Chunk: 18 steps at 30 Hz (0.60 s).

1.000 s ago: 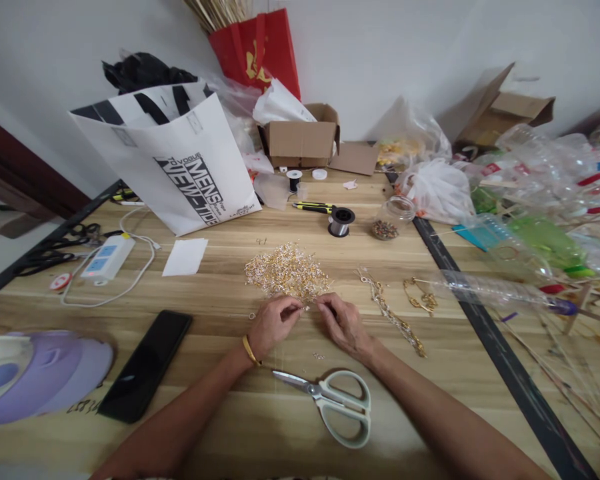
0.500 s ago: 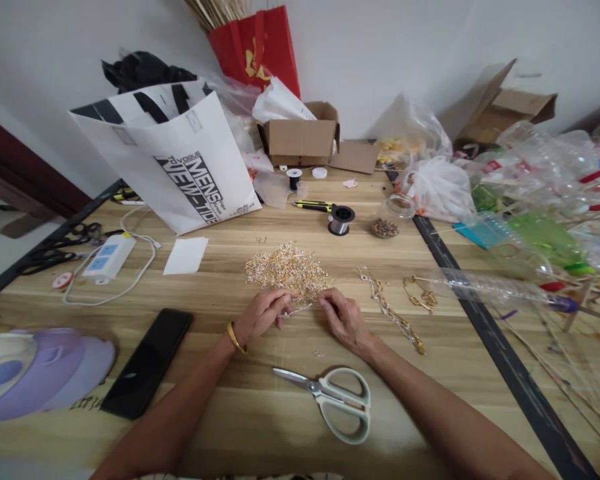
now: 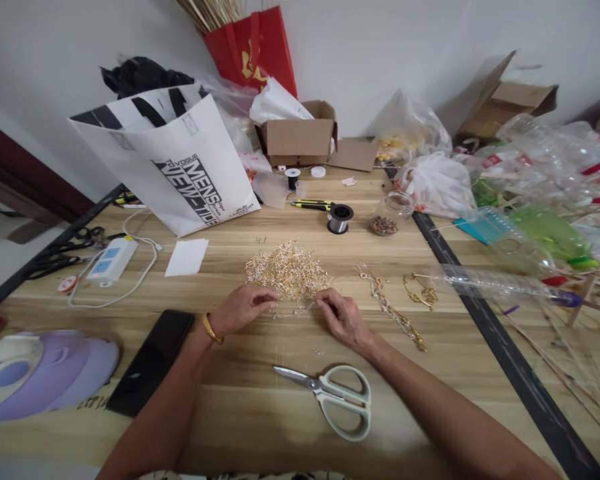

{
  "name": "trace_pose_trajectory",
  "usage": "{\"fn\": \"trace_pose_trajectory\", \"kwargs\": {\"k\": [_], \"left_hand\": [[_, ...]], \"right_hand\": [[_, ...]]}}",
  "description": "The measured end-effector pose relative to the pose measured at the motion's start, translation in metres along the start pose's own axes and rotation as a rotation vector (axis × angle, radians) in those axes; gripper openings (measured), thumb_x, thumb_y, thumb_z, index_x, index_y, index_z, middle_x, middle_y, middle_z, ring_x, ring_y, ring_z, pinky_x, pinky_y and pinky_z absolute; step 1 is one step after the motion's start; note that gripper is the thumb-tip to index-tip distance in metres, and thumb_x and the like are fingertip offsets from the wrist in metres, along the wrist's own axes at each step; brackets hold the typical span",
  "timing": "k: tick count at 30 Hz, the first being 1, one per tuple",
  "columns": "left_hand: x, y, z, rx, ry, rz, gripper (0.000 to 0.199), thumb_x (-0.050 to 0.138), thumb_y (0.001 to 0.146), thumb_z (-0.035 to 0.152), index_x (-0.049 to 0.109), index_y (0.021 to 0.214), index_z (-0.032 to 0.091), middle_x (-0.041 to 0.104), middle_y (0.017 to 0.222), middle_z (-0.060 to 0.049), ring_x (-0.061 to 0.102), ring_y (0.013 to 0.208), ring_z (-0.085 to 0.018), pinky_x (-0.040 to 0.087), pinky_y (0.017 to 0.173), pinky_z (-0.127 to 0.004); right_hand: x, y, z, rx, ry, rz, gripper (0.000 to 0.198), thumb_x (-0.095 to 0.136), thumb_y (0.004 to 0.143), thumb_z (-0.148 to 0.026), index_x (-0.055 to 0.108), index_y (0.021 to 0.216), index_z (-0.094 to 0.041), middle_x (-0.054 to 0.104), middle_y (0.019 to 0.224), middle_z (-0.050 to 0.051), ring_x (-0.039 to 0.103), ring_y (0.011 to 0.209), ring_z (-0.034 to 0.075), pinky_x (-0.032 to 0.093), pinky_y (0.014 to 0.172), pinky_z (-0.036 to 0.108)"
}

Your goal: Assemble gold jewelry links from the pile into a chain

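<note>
A heap of small gold and silvery beads lies on the wooden table just beyond my hands. From the fingertips of my right hand, which is closed in a pinch, a thin beaded strand runs left along the heap's near edge. My left hand, with a gold bangle on its wrist, is pinched by the strand's other end; what sits between its fingertips is too small to make out. Scissors with pale handles lie nearer me, below a few loose beads.
Right of my hands lie gold and silver chains. Behind the heap stand a wire spool, a yellow-black cutter and a jar of beads. A black phone lies left. Plastic bottles crowd the right side.
My left hand has moved left, away from my right hand, so the gap between them is wider and more of the strand shows. My right hand has stayed almost in place.
</note>
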State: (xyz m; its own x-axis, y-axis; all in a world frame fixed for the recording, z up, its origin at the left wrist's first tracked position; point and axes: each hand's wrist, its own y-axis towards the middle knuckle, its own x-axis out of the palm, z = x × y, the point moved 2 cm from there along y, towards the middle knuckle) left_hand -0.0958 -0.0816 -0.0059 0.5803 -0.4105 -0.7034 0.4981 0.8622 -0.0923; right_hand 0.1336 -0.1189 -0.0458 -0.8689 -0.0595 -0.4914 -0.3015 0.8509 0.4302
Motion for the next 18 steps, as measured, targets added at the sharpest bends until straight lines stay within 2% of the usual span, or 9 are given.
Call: {"fn": "trace_pose_trajectory", "kwargs": {"k": [5,9,18], "left_hand": [[-0.019,-0.005,-0.012,-0.019,0.155,-0.059,0.013,0.059,0.076,0.027,0.069,0.076,0.019,0.069,0.072,-0.001,0.059,0.066,-0.014,0.040,0.062,-0.021],[-0.029,-0.010,-0.018,-0.079,0.291,-0.130,0.013,0.057,0.074,0.023,0.069,0.075,0.017,0.068,0.073,-0.002,0.059,0.068,-0.015,0.039,0.063,-0.021],[-0.029,-0.011,-0.030,-0.128,0.402,-0.211,0.011,0.057,0.066,0.016,0.066,0.072,0.016,0.066,0.074,-0.002,0.057,0.068,-0.015,0.039,0.063,-0.022]], "right_hand": [[0.000,0.000,0.002,0.026,0.009,-0.005,0.012,0.041,0.090,-0.021,0.053,0.089,-0.019,0.059,0.072,0.002,0.052,0.056,0.012,0.040,0.054,0.021],[0.001,-0.001,0.004,0.019,0.019,0.002,0.012,0.042,0.090,-0.021,0.054,0.089,-0.018,0.060,0.074,0.002,0.052,0.058,0.011,0.041,0.056,0.021],[0.000,0.000,0.003,0.036,0.024,0.010,0.011,0.042,0.090,-0.021,0.053,0.089,-0.018,0.057,0.072,0.001,0.049,0.057,0.010,0.038,0.054,0.020]]}}
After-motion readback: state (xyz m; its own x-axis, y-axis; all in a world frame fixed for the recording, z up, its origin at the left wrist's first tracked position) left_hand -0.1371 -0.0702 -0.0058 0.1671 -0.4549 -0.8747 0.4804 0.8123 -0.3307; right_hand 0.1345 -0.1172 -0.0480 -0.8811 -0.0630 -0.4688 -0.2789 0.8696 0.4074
